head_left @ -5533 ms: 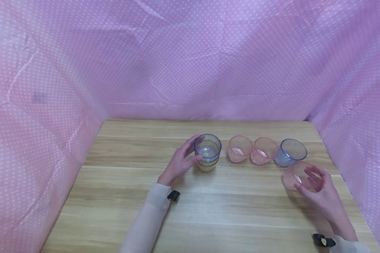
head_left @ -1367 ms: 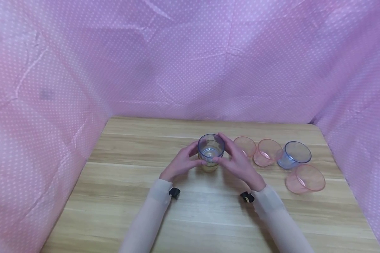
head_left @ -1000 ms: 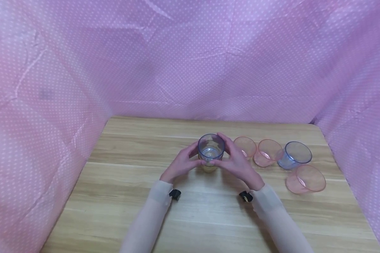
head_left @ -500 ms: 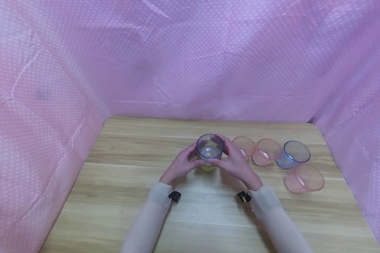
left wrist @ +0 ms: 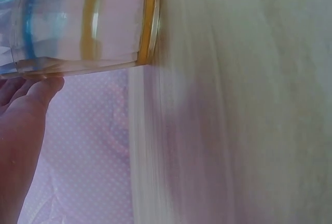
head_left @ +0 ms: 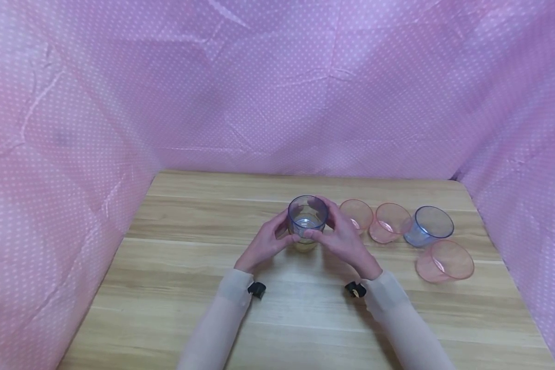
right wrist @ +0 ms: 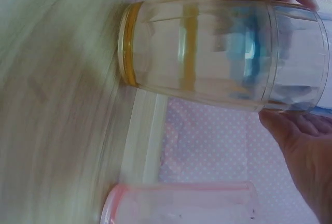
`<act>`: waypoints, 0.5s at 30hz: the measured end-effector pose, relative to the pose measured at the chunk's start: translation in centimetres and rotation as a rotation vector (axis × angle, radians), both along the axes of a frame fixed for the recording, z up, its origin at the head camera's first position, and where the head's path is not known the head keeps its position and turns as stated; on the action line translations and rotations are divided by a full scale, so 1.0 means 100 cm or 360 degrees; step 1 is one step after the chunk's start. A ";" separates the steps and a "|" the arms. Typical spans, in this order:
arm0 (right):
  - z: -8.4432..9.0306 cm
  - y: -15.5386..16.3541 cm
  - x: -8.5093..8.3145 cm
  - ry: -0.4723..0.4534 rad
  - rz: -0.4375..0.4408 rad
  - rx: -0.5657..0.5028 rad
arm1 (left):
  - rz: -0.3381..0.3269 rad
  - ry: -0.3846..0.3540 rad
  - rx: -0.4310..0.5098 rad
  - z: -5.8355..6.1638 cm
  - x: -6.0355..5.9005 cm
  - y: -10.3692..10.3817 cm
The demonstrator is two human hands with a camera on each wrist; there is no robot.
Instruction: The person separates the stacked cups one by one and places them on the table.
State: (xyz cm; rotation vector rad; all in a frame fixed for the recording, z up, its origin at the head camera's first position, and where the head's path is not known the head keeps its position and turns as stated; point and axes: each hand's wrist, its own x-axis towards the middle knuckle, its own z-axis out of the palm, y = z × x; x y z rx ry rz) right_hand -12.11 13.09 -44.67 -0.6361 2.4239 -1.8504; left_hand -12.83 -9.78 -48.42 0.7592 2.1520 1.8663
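A stack of nested clear cups stands upright on the wooden table, a blue-rimmed cup (head_left: 307, 222) on top. Below it, yellow-tinted cups (right wrist: 161, 50) show two amber bands, and the lowest base touches the table. From the left side, my left hand (head_left: 265, 242) grips the stack, thumb at the front. My right hand (head_left: 349, 242) holds it from the opposite side, and the two thumbs nearly meet. In the left wrist view, the stack's yellow lower part (left wrist: 116, 27) lies below the fingers. Some fingertips are hidden behind the cups.
Right of the stack, a pink cup (head_left: 362, 208), another pink cup (head_left: 384, 231) and a blue cup (head_left: 418, 234) form a row. A third pink cup (head_left: 432, 264) stands nearer the front. Pink dotted cloth (head_left: 259, 92) surrounds the wooden table (head_left: 166, 288).
My right hand has left the front pink cup, moved left and taken hold of the stack opposite my left hand. Over the last second or so, both hands have barely moved.
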 end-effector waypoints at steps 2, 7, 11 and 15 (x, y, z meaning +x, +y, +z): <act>-0.001 0.000 0.000 -0.0008 0.0001 -0.0011 | 0.0004 0.0010 -0.0007 0.000 0.001 0.000; -0.002 -0.001 -0.001 0.0002 0.0015 -0.0032 | 0.0022 0.0011 -0.0030 0.001 0.002 -0.001; -0.003 0.000 0.000 0.0022 0.0031 -0.0084 | 0.0031 0.0012 -0.0057 0.003 0.002 0.000; -0.005 0.000 0.001 0.0014 0.0038 -0.0134 | 0.0033 0.0017 -0.0051 0.004 0.002 0.000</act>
